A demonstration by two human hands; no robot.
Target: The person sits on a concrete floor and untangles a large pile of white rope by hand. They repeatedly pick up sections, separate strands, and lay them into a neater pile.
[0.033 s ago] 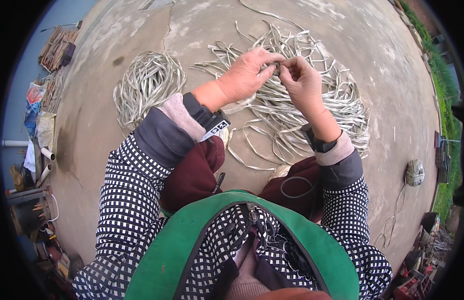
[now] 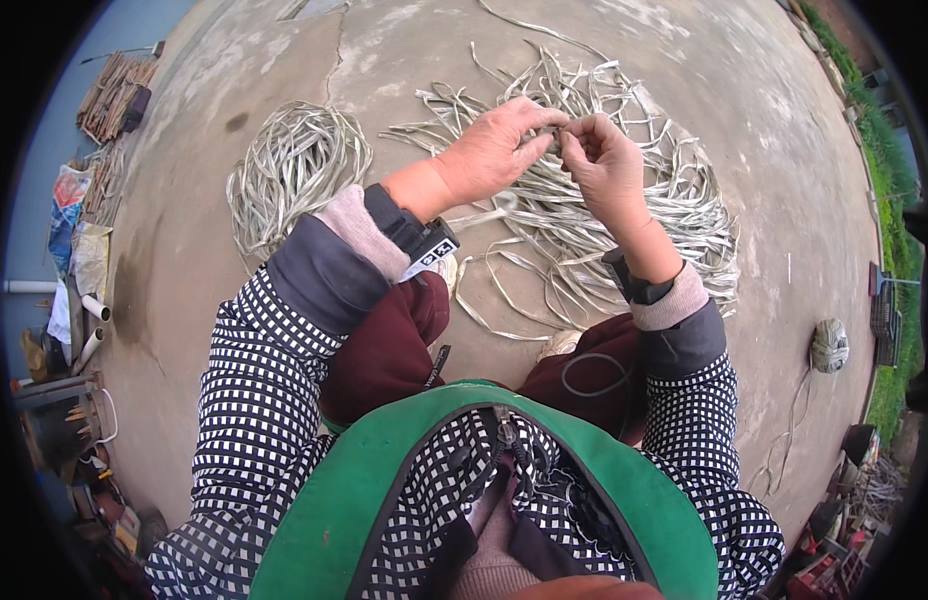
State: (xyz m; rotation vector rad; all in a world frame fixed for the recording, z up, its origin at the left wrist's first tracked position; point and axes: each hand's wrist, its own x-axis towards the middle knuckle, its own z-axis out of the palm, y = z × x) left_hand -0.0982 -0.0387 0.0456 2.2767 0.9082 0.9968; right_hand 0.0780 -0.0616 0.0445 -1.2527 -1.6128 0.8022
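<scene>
My left hand [image 2: 499, 150] and my right hand [image 2: 604, 165] meet over a large loose heap of silvery-white flat strips [image 2: 674, 215]. Thumb and fingers of each are pinched together, the fingertips almost touching. Between them seems to be a thin strip, mostly covered by the fingers. Just below my left hand a pale strand [image 2: 503, 203] shows blurred. To the left of the heap lies a rounded coil of the same strips [image 2: 299, 170] on the concrete. Loose ends curl out of the heap toward my knees.
A small wound bundle [image 2: 830, 346] with a trailing cord sits on the right. Along the left wall are stacked sticks [image 2: 114, 95], sacks [image 2: 69, 205] and white pipes [image 2: 96, 307]. A dark crate [image 2: 886, 325] stands by the grass edge at right.
The fingertips have shifted very slightly, and the pale strand below my left hand looks more blurred. Everything else is the same.
</scene>
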